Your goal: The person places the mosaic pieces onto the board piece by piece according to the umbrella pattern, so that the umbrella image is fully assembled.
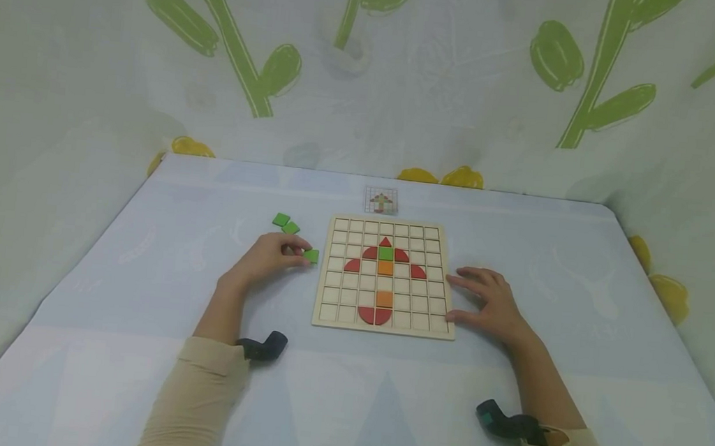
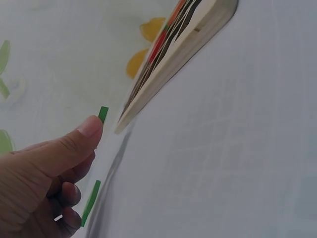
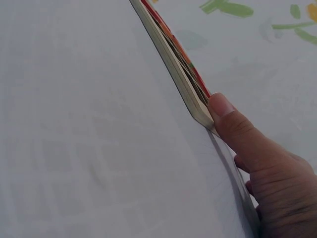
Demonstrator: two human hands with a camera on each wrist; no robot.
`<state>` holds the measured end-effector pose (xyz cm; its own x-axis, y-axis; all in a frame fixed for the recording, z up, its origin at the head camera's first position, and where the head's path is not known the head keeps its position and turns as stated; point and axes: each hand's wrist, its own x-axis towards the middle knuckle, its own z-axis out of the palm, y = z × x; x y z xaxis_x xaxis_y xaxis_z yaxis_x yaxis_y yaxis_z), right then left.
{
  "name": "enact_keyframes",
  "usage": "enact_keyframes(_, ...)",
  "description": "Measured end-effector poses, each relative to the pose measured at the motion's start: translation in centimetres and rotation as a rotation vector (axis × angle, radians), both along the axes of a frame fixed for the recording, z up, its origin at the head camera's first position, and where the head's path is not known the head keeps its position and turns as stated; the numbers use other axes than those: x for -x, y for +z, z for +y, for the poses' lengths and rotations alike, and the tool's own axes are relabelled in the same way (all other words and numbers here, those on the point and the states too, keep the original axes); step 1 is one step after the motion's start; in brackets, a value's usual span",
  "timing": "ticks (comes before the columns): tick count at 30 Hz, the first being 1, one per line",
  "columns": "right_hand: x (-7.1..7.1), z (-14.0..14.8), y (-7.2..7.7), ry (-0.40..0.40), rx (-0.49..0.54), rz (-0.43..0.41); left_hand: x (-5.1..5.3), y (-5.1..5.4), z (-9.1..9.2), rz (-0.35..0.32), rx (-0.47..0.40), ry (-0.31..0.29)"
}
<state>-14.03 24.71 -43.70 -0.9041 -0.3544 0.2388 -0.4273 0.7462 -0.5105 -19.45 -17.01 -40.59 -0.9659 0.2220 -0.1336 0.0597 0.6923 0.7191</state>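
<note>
Between thumb and fingers my left hand [image 1: 271,257] pinches a green square tile [image 1: 311,256], just left of the wooden grid board [image 1: 319,304]. In the left wrist view the tile's thin edge pokes out past the thumb. My right hand [image 1: 488,305] touches the board's right edge with thumb and fingertips, its fingers spread and not wrapped round it. On the board lie red quarter-round pieces [image 1: 419,272], a red triangle [image 1: 385,242], a green square [image 1: 386,253] and two orange squares [image 1: 385,268]. Two loose green tiles [image 1: 290,227] lie beyond the left hand.
Behind the board lies a small pattern card [image 1: 381,200] showing a similar figure on a grid. The pale table [image 1: 350,397] extends around the board, and a leaf-print cloth [image 1: 431,82] hangs past its back edge. Dark wrist devices [image 1: 266,347] sit on both forearms.
</note>
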Motion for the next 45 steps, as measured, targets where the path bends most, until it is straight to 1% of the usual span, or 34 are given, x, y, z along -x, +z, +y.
enact_keyframes(4,0.0,0.0,0.0,0.0,0.009,-0.009,0.1,-0.2,0.6,0.03,-0.001,-0.03)
enact_keyframes(7,0.0,0.0,-0.1,0.0,0.011,-0.016,0.2,-0.2,1.1,0.041,0.001,-0.037)
enact_keyframes(12,0.0,0.0,-0.1,0.0,0.01,-0.014,0.3,-0.1,2.3,0.027,-0.024,-0.047)
enact_keyframes(16,0.0,0.0,0.0,0.004,0.004,-0.011,0.5,0.0,3.3,0.027,-0.038,-0.068)
enact_keyframes(22,-0.1,-0.1,0.2,-0.005,-0.002,-0.019,0.7,0.3,4.7,-0.005,-0.061,-0.085)
enact_keyframes(28,0.0,-0.1,0.3,-0.012,-0.009,-0.038,0.9,0.4,6.0,-0.015,-0.056,-0.117)
enact_keyframes(32,0.0,0.0,0.4,-0.005,-0.009,-0.032,1.1,0.3,6.9,-0.023,-0.063,-0.129)
enact_keyframes(39,0.0,-0.1,0.6,-0.001,0.0,-0.019,1.3,0.2,8.2,0.012,-0.081,-0.166)
enact_keyframes(43,-0.1,-0.2,0.6,-0.007,0.002,-0.027,1.3,0.0,9.1,0.013,-0.098,-0.189)
enact_keyframes(45,-0.1,-0.2,0.5,-0.006,0.006,-0.028,1.3,0.0,9.6,0.023,-0.1,-0.202)
